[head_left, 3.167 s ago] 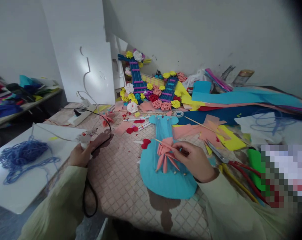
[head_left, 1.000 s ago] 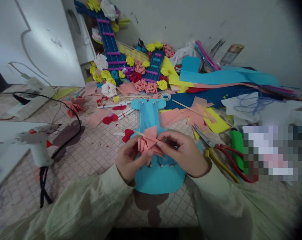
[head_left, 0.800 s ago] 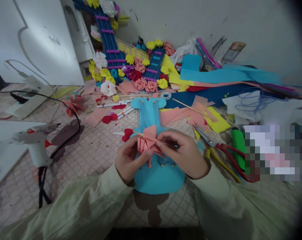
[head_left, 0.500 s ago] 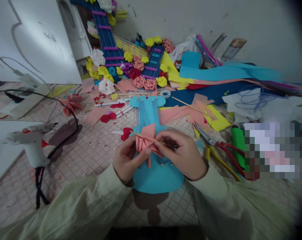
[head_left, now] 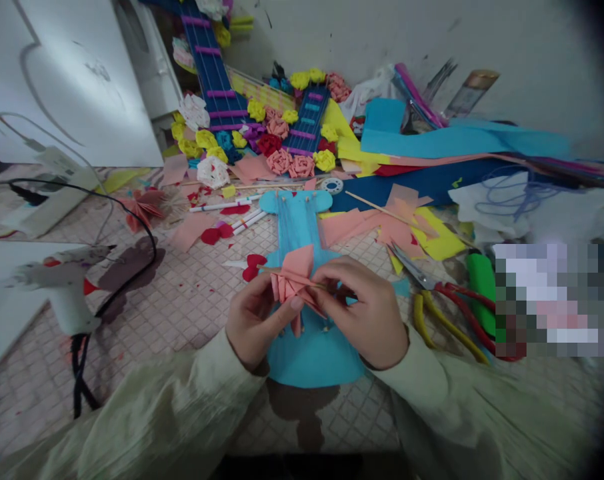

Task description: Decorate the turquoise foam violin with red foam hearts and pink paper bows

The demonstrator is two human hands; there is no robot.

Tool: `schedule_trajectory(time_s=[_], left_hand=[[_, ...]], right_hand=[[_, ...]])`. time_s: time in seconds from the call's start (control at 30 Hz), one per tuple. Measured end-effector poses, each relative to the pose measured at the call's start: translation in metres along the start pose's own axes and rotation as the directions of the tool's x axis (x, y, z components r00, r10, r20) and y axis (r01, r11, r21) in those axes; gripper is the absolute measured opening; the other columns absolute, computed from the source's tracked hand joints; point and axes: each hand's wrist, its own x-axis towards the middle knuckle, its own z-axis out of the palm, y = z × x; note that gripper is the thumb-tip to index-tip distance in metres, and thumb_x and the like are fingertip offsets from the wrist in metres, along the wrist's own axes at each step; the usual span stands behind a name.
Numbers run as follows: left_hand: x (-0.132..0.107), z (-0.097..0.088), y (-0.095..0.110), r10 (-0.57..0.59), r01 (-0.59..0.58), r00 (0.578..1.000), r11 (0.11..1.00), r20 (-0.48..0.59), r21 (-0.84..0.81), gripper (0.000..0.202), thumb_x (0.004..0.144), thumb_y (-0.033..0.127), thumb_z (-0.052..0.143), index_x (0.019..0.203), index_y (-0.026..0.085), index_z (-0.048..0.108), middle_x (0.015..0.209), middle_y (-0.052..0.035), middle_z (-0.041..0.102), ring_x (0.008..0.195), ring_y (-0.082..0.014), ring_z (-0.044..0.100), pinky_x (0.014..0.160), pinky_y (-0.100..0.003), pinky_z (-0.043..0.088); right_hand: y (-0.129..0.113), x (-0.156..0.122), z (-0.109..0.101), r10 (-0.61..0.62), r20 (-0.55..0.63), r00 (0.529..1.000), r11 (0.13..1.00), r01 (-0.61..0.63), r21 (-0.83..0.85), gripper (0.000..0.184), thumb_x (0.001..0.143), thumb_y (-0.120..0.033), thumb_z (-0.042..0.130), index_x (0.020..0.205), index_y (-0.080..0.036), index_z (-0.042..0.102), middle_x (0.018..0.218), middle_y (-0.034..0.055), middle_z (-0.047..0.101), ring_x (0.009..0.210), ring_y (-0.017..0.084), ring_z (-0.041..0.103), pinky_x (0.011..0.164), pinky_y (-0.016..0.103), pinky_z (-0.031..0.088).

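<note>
Between my hands is a folded pink paper flower, with a thin wooden stick lying across it. My left hand is closed on the flower's left side, its thumb pressed against the front folds. My right hand pinches the right end, where the stick runs in among the fingers. Directly below both hands lies a light-blue guitar-shaped cutout with strings along its neck. Part of the cutout's middle is covered by the hands and the flower.
To the left stands a white glue gun with a black cable. Red-handled scissors, yellow-handled pliers and a green object lie at right. Behind are dark-blue paper guitars, paper roses and pink scraps.
My right hand has shifted slightly left and down, and its fingers have bent differently around the stick's end. My left hand has hardly moved. The camera view has turned a little.
</note>
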Motion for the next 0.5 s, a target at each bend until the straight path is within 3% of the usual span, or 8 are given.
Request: schedule_trajectory(time_s=[0.27,0.5], left_hand=[[-0.0002,-0.0023,-0.0064,0.040,-0.041,0.999,0.999,-0.033,-0.011,0.008,0.070,0.019,0.064,0.078,0.018,0.063,0.075,-0.0010,0.059,0.068,-0.0113,0.056,0.062,-0.022,0.049],[-0.0003,-0.0013,-0.0086,0.028,-0.029,0.999,0.997,-0.022,-0.070,0.014,0.069,0.017,0.064,0.083,0.019,0.064,0.079,-0.0010,0.062,0.074,-0.0113,0.058,0.068,-0.022,0.050]], right_hand=[[0.0006,-0.0016,0.0053,-0.105,-0.107,0.989,0.994,0.100,-0.045,0.017,0.071,-0.004,0.055,0.059,-0.016,0.052,0.068,0.0009,0.057,0.066,0.010,0.055,0.057,0.021,0.043],[0.0016,-0.0025,0.0083,-0.095,-0.139,0.986,0.994,0.086,-0.069,0.020,0.070,-0.004,0.055,0.055,-0.017,0.051,0.067,0.0001,0.056,0.064,0.011,0.054,0.055,0.023,0.043]])
